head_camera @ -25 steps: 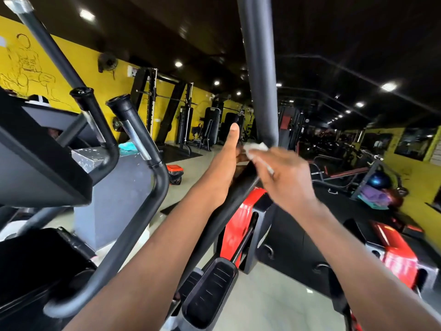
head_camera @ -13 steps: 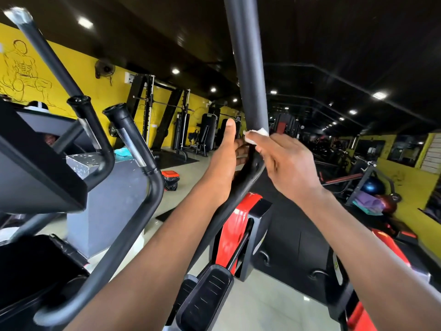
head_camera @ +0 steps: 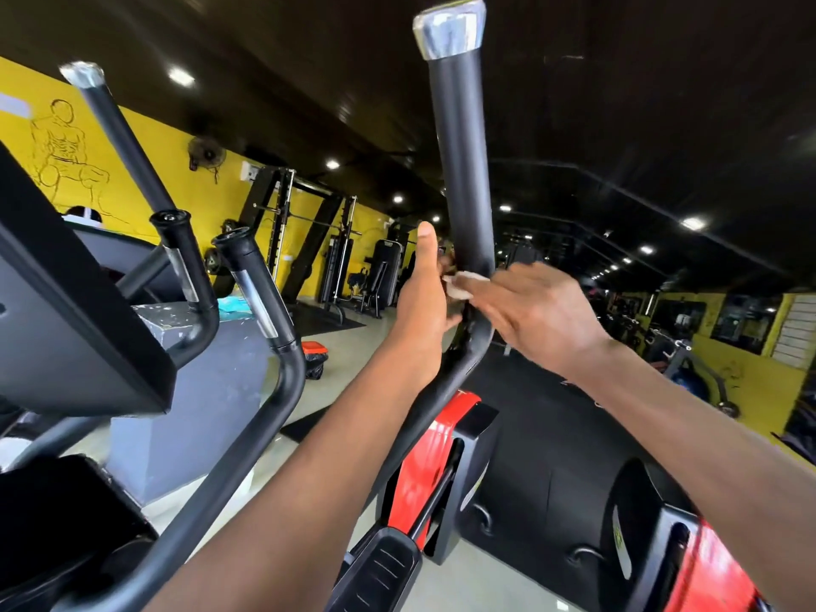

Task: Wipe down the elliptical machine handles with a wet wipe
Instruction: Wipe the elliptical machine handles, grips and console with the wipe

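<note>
Wiping spot: the right hand [head_camera: 536, 318] presses a white wet wipe [head_camera: 463, 287] against the black right handle [head_camera: 461, 170] of the elliptical, just above the bend in the bar.
Right hand pose: forearm reaching up and left from the lower right corner, back of the hand toward the camera, fingers extended across the bar and blurred; the wipe sits under the fingertips, though whether they pinch it or only press it I cannot tell.
Left hand pose: the left hand [head_camera: 419, 311] rises from the bottom centre, thumb straight up along the left side of the handle, fingers curled round the bar behind it.
Handle: upright, tilted slightly, with a silver-wrapped cap [head_camera: 449, 29] on top.
Nearby: two short fixed grips [head_camera: 247, 284] and the console edge [head_camera: 79, 329] at left; a red shroud [head_camera: 430, 461] below.
</note>
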